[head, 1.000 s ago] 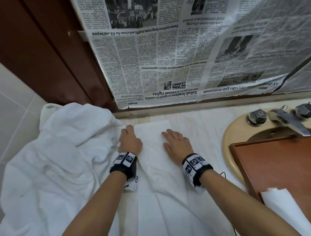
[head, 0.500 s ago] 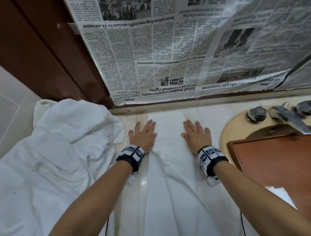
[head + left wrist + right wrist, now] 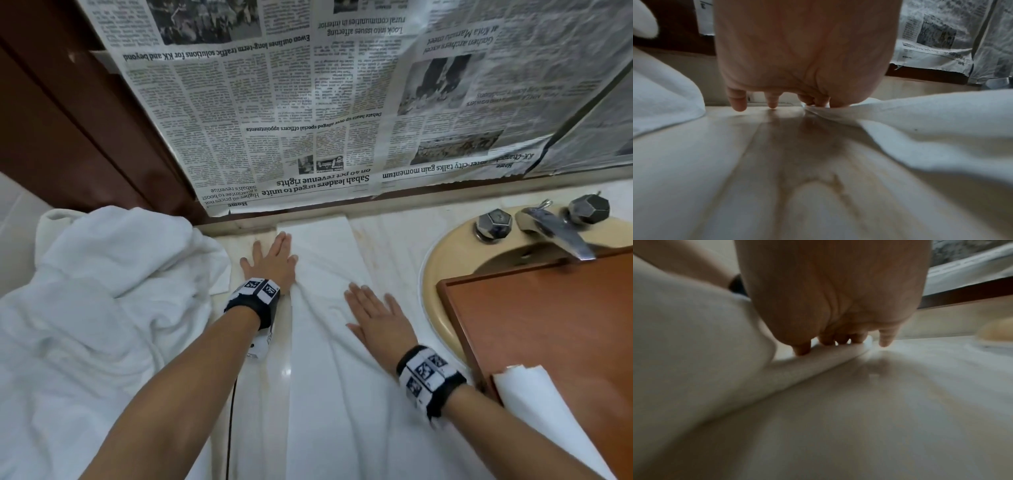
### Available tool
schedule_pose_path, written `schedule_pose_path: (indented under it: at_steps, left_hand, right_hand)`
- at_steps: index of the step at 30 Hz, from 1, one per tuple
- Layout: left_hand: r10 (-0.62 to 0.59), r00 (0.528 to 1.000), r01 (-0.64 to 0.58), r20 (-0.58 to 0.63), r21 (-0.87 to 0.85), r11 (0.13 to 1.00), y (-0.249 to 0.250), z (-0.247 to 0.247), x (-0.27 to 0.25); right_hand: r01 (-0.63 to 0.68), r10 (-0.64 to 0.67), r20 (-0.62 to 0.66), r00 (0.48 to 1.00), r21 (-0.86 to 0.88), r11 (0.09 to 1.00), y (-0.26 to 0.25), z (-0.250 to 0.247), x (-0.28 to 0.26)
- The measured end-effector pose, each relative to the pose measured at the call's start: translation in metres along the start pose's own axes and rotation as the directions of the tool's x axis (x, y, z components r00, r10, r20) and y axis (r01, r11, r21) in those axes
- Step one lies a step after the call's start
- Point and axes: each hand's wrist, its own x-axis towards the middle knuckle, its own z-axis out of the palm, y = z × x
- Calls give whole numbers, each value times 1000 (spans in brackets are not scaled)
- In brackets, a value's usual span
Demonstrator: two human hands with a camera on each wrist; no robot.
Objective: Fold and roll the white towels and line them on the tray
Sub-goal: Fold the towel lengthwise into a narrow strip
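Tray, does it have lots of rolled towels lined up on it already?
No, the brown tray over the sink shows only one white towel at its near corner, no row of rolls.

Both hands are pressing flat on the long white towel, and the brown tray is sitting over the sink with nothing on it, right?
Not quite: the head view shows a white towel already on the tray. The left hand and right hand do lie flat on the long towel.

"Sabah leaders urged to unite", newspaper (image 3: 308, 102)

Newspaper (image 3: 342, 102) hangs upside down behind marble counter (image 3: 394, 246); beige sink (image 3: 445, 267), chrome faucet (image 3: 555, 233) at right.
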Motion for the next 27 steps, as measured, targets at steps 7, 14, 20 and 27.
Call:
schedule_pose_path:
  at_steps: [7, 14, 20, 27]
  left_hand:
    - [35, 990, -52, -137, -124, 991, -2, -2, -4]
    - [194, 939, -285, -283, -328, 901, -14, 24, -47]
    - [31, 982, -122, -188, -494, 861, -2, 28, -82]
    - [-104, 993, 53, -60, -559, 827, 3, 32, -102]
  right_hand:
    - [28, 4, -167, 986, 186, 982, 15, -32, 1]
    - [-129, 149, -29, 988, 351, 927, -21, -27, -79]
    - [-8, 70, -109, 992, 491, 871, -63, -22, -95]
    - [-229, 236, -9, 972, 215, 949, -69, -13, -106]
